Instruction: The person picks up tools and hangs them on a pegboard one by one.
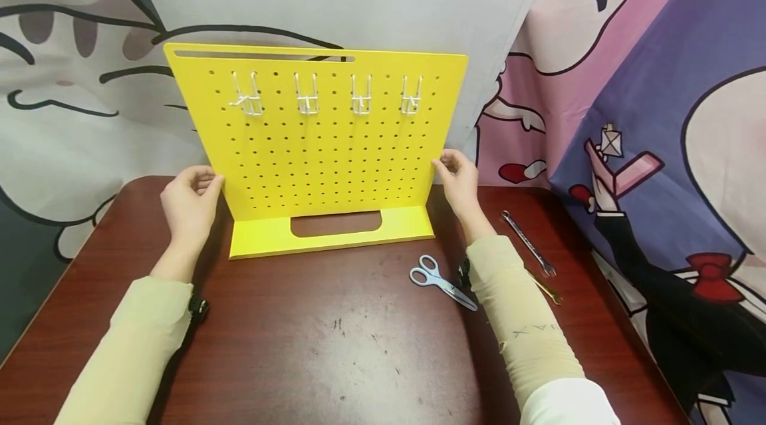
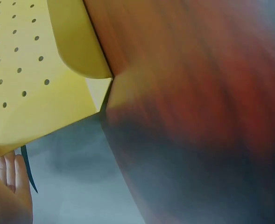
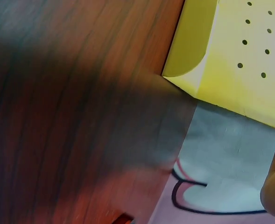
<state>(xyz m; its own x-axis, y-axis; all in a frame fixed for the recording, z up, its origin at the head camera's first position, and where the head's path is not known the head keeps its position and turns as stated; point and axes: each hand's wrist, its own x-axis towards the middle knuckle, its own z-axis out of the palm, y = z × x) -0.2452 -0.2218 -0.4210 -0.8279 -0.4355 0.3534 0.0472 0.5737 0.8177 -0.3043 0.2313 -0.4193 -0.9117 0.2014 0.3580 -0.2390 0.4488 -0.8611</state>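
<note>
Your head view was bright, evenly lit and sharp; both wrist views were blurred, with dark shadowed patches.

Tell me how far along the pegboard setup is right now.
The yellow pegboard stands upright on the table, with four metal hooks already in its top row. The left hand and right hand grip its side edges. Nothing hangs on the hooks: the scissors and two wrenches lie on the table.
</note>
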